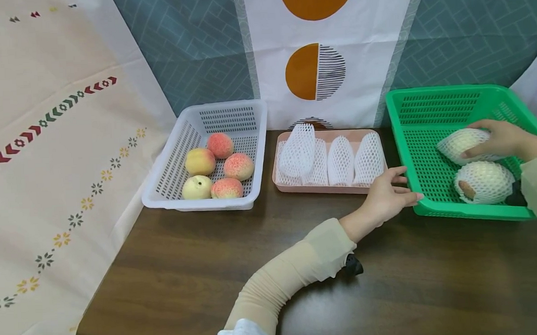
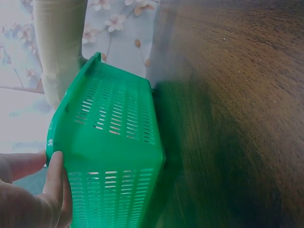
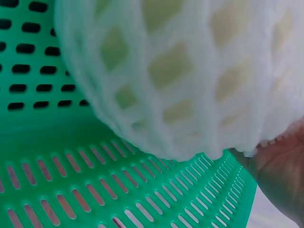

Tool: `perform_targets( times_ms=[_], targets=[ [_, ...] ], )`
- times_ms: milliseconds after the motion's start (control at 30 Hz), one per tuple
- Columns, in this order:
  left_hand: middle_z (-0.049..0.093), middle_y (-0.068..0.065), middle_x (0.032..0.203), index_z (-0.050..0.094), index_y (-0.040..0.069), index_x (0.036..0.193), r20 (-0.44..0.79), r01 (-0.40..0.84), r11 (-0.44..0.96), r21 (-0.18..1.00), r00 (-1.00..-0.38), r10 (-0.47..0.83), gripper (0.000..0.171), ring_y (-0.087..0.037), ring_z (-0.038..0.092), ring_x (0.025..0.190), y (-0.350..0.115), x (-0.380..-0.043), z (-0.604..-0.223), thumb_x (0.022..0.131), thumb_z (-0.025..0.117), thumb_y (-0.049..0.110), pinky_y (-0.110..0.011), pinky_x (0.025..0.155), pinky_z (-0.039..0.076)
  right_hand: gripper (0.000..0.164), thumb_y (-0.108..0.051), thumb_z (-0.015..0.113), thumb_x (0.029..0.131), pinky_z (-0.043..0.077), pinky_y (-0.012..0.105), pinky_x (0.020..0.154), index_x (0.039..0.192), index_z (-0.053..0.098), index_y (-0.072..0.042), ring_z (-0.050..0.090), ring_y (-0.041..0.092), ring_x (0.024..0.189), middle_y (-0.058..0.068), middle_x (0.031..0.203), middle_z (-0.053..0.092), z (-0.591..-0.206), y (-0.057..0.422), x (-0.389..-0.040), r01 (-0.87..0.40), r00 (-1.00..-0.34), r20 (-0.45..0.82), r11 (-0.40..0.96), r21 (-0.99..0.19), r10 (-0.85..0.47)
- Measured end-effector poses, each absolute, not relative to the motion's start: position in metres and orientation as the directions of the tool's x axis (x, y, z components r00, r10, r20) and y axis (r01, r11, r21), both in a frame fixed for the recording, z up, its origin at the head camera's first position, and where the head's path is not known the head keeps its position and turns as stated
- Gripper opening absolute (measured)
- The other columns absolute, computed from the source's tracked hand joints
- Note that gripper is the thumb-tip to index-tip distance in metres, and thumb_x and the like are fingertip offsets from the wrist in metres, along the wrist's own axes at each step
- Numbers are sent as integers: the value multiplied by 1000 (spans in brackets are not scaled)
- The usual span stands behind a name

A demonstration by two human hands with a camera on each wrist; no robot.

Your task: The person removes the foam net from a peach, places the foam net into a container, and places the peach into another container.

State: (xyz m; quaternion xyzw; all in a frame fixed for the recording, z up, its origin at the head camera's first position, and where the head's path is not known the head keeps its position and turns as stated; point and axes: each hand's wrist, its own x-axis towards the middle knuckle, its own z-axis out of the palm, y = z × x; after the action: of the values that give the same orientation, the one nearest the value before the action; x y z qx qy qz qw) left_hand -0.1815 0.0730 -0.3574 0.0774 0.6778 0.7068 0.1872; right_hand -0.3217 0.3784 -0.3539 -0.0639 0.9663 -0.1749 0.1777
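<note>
A net-wrapped fruit point(image 1: 462, 145) is held over the base of the green basket point(image 1: 425, 162), right of the basket's middle. Its long axis is laid roughly along the basket's near edge, and its tapered tip is pointed toward the left edge; its other end is partly covered by the right hand point(image 1: 499, 139). The fruit is clasped from above between that hand's thumb and fingers, which are parted by its width. Whether the base is touched by it cannot be told. A second wrapped fruit point(image 1: 487, 182) is set just beside it, toward the near edge, with bare skin shown at its left end.

By the left hand point(image 1: 388, 194), well apart from the right, the basket's rim is pinched between thumb and fingers on the left edge, close to the near left corner. Beyond that hand, foam nets point(image 1: 341, 161) are laid in a pink tray point(image 1: 319, 188).
</note>
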Motion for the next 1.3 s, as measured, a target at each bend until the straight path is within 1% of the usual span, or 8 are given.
perform_targets(
  times_ms=[100,233,467,800,933,1033,1167,1300],
  targets=[
    [56,-5,118,42,7,141,-144,-156,0,988,-915,377,63,-5,60,92,72,-182,-358,84,67,-2,-17,69,54,98,-47,71,80,37,70,81,140,20,12,29,61,112,46,130,23,-356,378,-323,-81,-931,-307,931,-356,-198],
    [55,-5,118,41,7,141,-153,-163,4,987,-912,380,63,-4,58,92,72,-183,-357,84,67,-2,-18,69,55,97,-45,70,82,35,71,83,142,19,12,29,60,112,45,131,24,-354,376,-323,-88,-934,-295,928,-361,-204],
    [54,-4,115,40,6,142,-163,-189,-31,981,-908,386,65,-4,56,89,76,-185,-354,84,66,-6,-21,68,56,94,-43,70,82,39,67,76,141,21,12,38,58,105,43,127,29,-349,373,-319,-97,-956,-226,931,-352,-185],
    [55,-4,111,40,6,141,-179,-199,-16,980,-909,376,65,-7,57,86,75,-187,-354,83,67,-7,-22,68,57,93,-42,70,83,37,69,78,143,21,10,36,58,107,43,129,29,-350,362,-323,-131,-955,-206,929,-346,-212],
    [54,-4,109,41,6,141,-191,-200,13,980,-910,367,65,-9,59,83,78,-187,-350,82,67,-7,-23,67,57,92,-40,70,83,38,67,76,143,22,10,38,57,105,42,127,31,-346,362,-322,-126,-961,-186,927,-354,-202],
    [55,-5,108,41,6,141,-196,-189,56,980,-912,360,65,-11,62,80,79,-187,-348,82,68,-6,-23,66,57,89,-39,72,82,42,64,70,141,26,10,42,55,100,42,124,34,-342,363,-320,-117,-968,-166,927,-357,-186],
    [54,-4,107,41,7,141,-211,-200,66,978,-908,362,65,-12,64,77,79,-187,-347,82,68,-6,-23,67,57,86,-37,73,81,46,58,62,138,30,10,48,54,93,42,121,37,-335,363,-318,-134,-970,-142,924,-358,-195],
    [54,-5,108,40,6,141,-214,-201,74,977,-904,371,67,-15,65,77,76,-189,-345,82,68,-6,-24,67,57,86,-35,73,81,46,59,62,138,30,11,48,54,94,42,121,37,-327,360,-318,-156,-971,-116,920,-360,-209]
  ],
)
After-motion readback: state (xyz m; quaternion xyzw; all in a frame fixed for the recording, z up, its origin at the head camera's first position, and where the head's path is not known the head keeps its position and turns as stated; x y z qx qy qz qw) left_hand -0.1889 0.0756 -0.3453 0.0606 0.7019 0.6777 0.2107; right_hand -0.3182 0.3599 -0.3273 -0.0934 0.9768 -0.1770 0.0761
